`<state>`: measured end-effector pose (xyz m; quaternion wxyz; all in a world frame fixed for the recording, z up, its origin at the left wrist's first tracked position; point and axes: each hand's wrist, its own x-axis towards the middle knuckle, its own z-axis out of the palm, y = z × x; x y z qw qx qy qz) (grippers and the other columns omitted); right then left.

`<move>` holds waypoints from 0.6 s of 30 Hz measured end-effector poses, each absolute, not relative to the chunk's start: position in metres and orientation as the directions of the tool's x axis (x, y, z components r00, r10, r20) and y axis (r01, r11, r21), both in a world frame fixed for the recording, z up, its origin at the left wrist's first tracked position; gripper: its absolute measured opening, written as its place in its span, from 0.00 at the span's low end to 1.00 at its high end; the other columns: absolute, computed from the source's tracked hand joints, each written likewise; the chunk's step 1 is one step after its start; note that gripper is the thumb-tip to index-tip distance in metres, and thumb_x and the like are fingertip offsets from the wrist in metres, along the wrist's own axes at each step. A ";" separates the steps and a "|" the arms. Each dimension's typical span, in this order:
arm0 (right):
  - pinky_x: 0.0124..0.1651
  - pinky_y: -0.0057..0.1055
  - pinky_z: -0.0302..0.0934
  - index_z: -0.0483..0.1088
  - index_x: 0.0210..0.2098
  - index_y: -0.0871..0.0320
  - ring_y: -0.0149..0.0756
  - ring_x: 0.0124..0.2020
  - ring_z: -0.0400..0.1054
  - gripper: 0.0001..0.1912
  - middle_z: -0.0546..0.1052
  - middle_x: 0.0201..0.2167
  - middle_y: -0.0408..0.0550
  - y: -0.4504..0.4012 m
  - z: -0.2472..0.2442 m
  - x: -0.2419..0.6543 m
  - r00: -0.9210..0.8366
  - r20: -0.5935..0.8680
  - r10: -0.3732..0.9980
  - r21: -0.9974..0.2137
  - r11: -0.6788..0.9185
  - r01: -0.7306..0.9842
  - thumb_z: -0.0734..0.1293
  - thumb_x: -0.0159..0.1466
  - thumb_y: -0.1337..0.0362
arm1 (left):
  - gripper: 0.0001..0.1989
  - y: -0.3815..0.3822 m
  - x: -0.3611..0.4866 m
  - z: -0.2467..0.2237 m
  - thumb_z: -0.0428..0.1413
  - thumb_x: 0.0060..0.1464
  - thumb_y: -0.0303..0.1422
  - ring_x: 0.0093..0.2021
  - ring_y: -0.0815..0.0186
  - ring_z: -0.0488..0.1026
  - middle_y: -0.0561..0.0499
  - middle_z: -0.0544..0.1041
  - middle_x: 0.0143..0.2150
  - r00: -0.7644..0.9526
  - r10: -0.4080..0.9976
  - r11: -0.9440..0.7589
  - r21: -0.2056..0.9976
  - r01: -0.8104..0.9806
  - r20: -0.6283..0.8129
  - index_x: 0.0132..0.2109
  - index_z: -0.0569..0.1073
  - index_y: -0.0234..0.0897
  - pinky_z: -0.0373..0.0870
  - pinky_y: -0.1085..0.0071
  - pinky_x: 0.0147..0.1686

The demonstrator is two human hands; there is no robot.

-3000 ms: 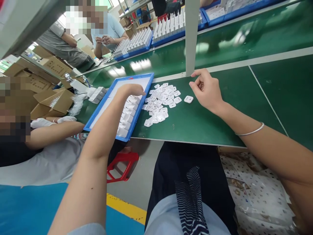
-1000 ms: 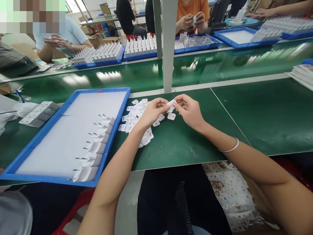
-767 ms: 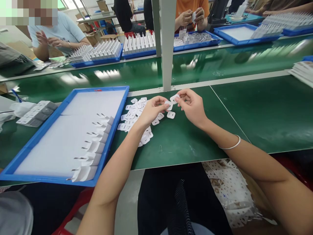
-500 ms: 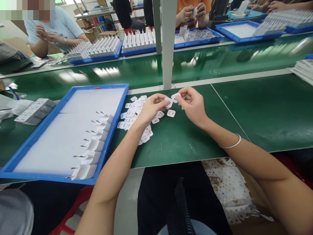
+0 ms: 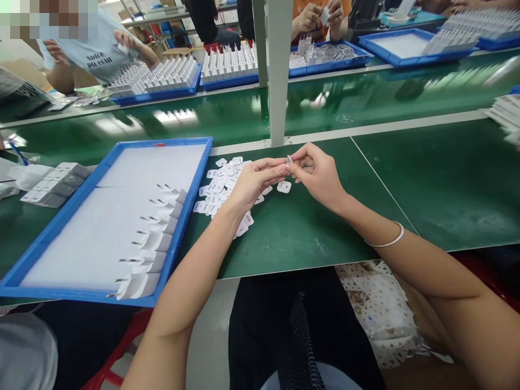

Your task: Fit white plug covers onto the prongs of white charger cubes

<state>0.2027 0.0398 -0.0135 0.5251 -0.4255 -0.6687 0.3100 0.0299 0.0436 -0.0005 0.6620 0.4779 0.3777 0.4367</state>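
Observation:
Above the green bench, my left hand (image 5: pixel 263 181) and my right hand (image 5: pixel 319 170) meet at their fingertips. A small white plastic cover (image 5: pixel 289 159) shows nearly edge-on, pinched by my right fingers. My left fingers are closed, thumb against fingers, and what lies between them is hidden. Below and left of my hands spreads a pile of white square covers (image 5: pixel 219 188), some showing a dark slot. One loose cover (image 5: pixel 284 187) lies apart, just under my hands. Left of the pile, several white plug adapters (image 5: pixel 152 235) with metal pins stand along the tray's right side.
A blue-rimmed tray (image 5: pixel 163 142) takes up the left of the bench (image 5: pixel 280 244). Beyond it sits a wrapped block of white parts (image 5: pixel 57 184). A grey post (image 5: pixel 278 81) rises behind my hands. Across the line, other people work beside trays of plugs (image 5: pixel 170 73).
My hands have come together; the two covers seen flat before are now one edge-on cover and hidden fingertips. The person across at left has moved their hands apart.

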 end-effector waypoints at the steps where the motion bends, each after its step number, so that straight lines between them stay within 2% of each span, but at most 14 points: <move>1: 0.25 0.29 0.61 0.64 0.32 0.55 0.31 0.27 0.65 0.14 0.69 0.27 0.43 0.040 -0.013 0.203 -0.094 0.431 0.898 -0.866 0.440 0.235 0.72 0.60 0.57 | 0.13 0.044 0.030 0.000 0.69 0.47 0.34 0.42 0.68 0.80 0.49 0.83 0.40 0.335 0.938 0.175 0.958 -0.227 -0.092 0.41 0.82 0.37 0.73 0.67 0.53; 6: 0.27 0.29 0.61 0.62 0.32 0.55 0.30 0.28 0.64 0.21 0.68 0.28 0.42 0.036 -0.013 0.199 -0.172 0.434 0.884 -0.851 0.465 0.243 0.77 0.55 0.53 | 0.12 0.045 0.031 -0.006 0.70 0.45 0.37 0.38 0.67 0.79 0.49 0.81 0.35 0.309 0.950 0.106 0.975 -0.197 -0.041 0.36 0.81 0.35 0.75 0.66 0.47; 10: 0.28 0.29 0.63 0.63 0.34 0.55 0.31 0.30 0.66 0.21 0.69 0.31 0.43 0.036 -0.014 0.197 -0.195 0.424 0.884 -0.858 0.462 0.224 0.77 0.55 0.54 | 0.12 0.045 0.032 -0.009 0.70 0.44 0.36 0.36 0.66 0.78 0.48 0.81 0.33 0.273 0.962 0.045 0.985 -0.169 0.003 0.34 0.80 0.33 0.75 0.67 0.42; 14: 0.32 0.33 0.68 0.65 0.34 0.56 0.35 0.32 0.71 0.18 0.73 0.31 0.44 0.037 -0.019 0.197 -0.187 0.357 0.915 -0.928 0.371 0.045 0.76 0.56 0.55 | 0.12 0.044 0.034 -0.006 0.70 0.42 0.35 0.31 0.70 0.76 0.51 0.79 0.29 0.158 0.986 -0.024 0.989 -0.149 0.048 0.32 0.78 0.33 0.74 0.71 0.38; 18: 0.36 0.36 0.72 0.66 0.37 0.57 0.36 0.30 0.73 0.22 0.76 0.30 0.45 0.042 -0.022 0.196 -0.204 0.231 0.951 -0.972 0.216 -0.093 0.78 0.53 0.53 | 0.19 0.047 0.034 -0.003 0.70 0.38 0.30 0.30 0.70 0.75 0.53 0.79 0.29 0.105 0.990 -0.088 0.991 -0.100 0.099 0.41 0.76 0.36 0.72 0.73 0.34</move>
